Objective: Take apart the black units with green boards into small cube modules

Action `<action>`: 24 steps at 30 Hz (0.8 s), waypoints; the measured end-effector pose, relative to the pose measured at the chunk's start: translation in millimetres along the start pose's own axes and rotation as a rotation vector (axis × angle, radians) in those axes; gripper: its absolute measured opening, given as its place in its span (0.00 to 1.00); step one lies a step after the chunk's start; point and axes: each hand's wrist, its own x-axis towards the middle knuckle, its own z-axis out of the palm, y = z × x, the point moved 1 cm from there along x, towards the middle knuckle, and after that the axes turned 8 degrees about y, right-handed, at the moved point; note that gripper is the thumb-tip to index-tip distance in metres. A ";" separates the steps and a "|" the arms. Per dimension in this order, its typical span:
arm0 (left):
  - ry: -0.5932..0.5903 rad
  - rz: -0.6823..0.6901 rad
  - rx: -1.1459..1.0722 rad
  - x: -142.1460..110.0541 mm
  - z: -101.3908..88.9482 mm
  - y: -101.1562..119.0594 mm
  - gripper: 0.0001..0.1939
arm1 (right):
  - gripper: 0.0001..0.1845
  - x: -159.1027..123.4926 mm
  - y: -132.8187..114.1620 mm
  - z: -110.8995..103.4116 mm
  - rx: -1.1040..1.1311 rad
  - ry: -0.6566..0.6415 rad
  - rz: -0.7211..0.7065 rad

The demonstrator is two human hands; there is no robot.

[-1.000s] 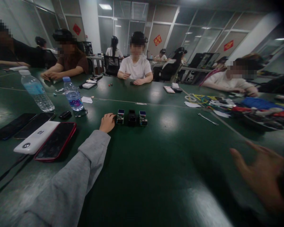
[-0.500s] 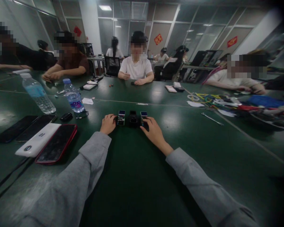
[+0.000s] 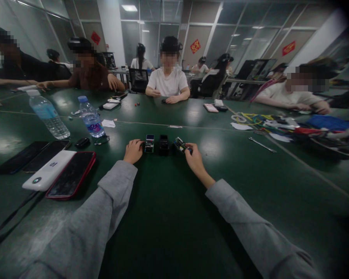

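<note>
At the green bench (image 3: 163, 217), the right hand (image 3: 195, 157) pinches a circuit board (image 3: 179, 143) edgewise, seemingly leaving it visible, the left hand's (image 3: 133, 151) grip being unclear.

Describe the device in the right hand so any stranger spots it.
On the green table, start at the black device. Right of it, in the right hand, is the circuit-board device. It alone slants; the black device and the leftmost board sit straight.

The person's right hand (image 3: 194, 155) holds a tilted circuit board (image 3: 179, 144) at three o'clock from a black device (image 3: 163, 145), while the left hand (image 3: 133, 151) rests just beside a second board (image 3: 149, 144) at nine o'clock
</note>
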 end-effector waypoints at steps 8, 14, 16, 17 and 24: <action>-0.003 -0.009 -0.011 0.5 -0.1 0.8 0.20 | 0.20 5.3 12.4 1.9 0.035 0.013 0.042; -0.006 -0.021 -0.007 0.9 -1.1 2.2 0.20 | 0.30 3.6 10.9 0.7 -0.044 0.069 -0.095; -0.007 -0.019 -0.003 0.8 -1.3 2.3 0.20 | 0.29 4.2 12.8 -0.4 0.030 0.065 -0.029; -0.009 -0.019 -0.001 0.8 -1.4 2.3 0.20 | 0.28 4.6 14.2 -1.2 0.064 0.064 0.014; -0.008 -0.024 -0.011 0.9 -1.9 2.8 0.20 | 0.28 8.5 21.0 -3.9 -0.066 0.035 0.035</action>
